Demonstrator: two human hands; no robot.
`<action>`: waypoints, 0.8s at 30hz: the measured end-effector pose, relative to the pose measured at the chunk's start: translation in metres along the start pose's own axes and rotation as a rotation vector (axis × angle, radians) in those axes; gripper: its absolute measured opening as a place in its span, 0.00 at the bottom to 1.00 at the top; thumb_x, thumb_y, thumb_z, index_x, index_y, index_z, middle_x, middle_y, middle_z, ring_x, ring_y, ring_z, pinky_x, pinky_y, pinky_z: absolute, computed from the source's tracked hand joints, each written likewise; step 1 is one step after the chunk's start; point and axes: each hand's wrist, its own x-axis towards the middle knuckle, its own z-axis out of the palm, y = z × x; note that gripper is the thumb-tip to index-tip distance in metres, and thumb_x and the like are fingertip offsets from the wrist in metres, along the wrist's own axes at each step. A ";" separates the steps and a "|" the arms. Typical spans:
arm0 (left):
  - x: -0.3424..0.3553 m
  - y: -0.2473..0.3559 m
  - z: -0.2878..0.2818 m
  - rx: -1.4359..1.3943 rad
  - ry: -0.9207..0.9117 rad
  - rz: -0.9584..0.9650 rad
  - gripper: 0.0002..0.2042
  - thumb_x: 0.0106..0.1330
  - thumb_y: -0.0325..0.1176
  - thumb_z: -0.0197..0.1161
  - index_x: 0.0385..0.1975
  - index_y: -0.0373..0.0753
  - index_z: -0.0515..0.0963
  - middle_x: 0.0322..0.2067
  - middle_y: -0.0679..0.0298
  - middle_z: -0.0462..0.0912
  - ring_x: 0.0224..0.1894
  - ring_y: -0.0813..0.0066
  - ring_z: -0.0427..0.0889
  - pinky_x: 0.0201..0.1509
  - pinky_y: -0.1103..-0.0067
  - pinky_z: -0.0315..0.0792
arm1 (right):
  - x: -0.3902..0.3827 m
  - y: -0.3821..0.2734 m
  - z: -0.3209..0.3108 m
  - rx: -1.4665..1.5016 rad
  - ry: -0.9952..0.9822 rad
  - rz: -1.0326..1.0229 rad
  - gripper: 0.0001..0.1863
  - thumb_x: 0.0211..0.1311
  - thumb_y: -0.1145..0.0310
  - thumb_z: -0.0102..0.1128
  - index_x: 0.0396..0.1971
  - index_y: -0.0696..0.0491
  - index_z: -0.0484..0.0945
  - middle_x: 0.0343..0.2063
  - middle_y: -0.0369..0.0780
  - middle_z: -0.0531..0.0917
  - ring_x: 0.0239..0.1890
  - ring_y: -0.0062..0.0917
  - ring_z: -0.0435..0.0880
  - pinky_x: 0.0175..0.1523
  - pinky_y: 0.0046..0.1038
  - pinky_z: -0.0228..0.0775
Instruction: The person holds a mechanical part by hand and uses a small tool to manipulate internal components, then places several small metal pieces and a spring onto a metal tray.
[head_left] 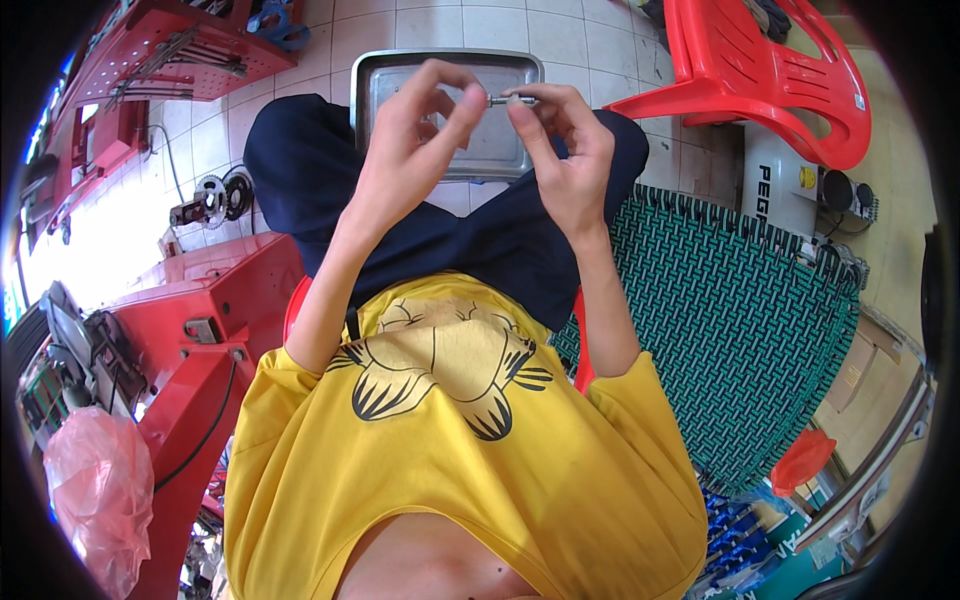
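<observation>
Sitting with knees drawn up, the person holds both hands close together in front of the chest, pinched on one small metal part point(503, 100). It looks like a short silvery pin or bolt, lying roughly level between the fingertips; it is too small to tell more. The left hand point(415, 145) grips its left end between thumb and forefinger, the other fingers curled loosely above. The right hand point(562, 150) nips the right end, thumb underneath, fingers bent over the top. The two hands nearly touch at the part.

Just beyond the hands, on the tiled floor point(420, 25), lies a shallow steel tray point(395, 75), its far rim and left wall showing past the knuckles. The person wears dark trousers point(300, 160) and a yellow shirt point(450, 470) with a black print.

To the person's left stands red bodywork point(215, 300) of some machine, with a black cable running down it, and a pink plastic bag point(95, 495) bunched low beside it. Farther off on the floor lies a toothed sprocket point(212, 195), near a red tool rack point(170, 55). To the right is a green woven seat point(740, 320), and behind it a red plastic chair point(770, 70).
</observation>
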 end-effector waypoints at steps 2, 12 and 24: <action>0.001 0.001 -0.002 -0.040 -0.078 -0.031 0.11 0.77 0.38 0.61 0.41 0.34 0.77 0.30 0.66 0.82 0.27 0.83 0.76 0.27 0.84 0.69 | 0.000 0.002 0.001 0.013 0.001 -0.019 0.08 0.66 0.67 0.70 0.40 0.54 0.84 0.20 0.32 0.82 0.22 0.13 0.76 0.27 0.19 0.63; 0.001 0.002 -0.002 -0.042 0.012 0.034 0.09 0.75 0.36 0.63 0.43 0.35 0.79 0.28 0.66 0.81 0.26 0.84 0.76 0.28 0.84 0.70 | 0.003 -0.011 -0.003 0.112 -0.071 -0.014 0.15 0.60 0.62 0.76 0.43 0.51 0.84 0.21 0.29 0.81 0.22 0.11 0.76 0.27 0.17 0.60; 0.001 -0.003 -0.002 0.032 0.086 0.129 0.08 0.68 0.31 0.70 0.42 0.35 0.81 0.27 0.67 0.82 0.24 0.86 0.76 0.26 0.84 0.70 | 0.003 0.000 -0.012 -0.008 -0.224 0.044 0.22 0.58 0.62 0.78 0.52 0.46 0.82 0.20 0.29 0.80 0.23 0.11 0.77 0.25 0.17 0.58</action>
